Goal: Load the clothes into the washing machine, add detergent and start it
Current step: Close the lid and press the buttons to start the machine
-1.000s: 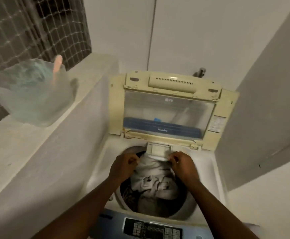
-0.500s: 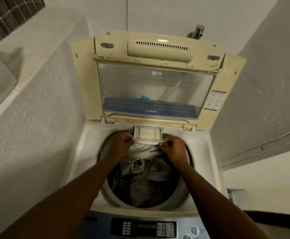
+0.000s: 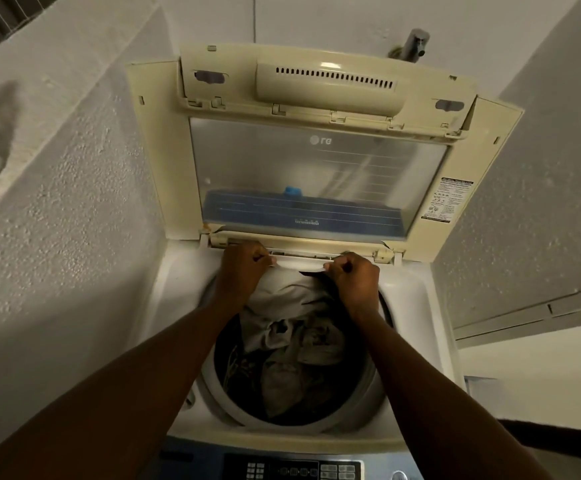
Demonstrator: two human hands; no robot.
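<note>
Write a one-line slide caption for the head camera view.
Both hands, left and right, grip the detergent drawer at the back rim of an open, clothes-filled top-load washing machine.

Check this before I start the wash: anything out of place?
Nothing stands out. The lid is up, clothes sit inside the drum, and both hands grip the white drawer front at the back rim.

Washing machine [image 3: 178,289] drum full of clothes [image 3: 292,341]

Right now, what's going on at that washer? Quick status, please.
Both hands, left and right, shut on the drawer at the tub's back rim. Clothes loaded in the tub. Lid up, nothing in the way.
</note>
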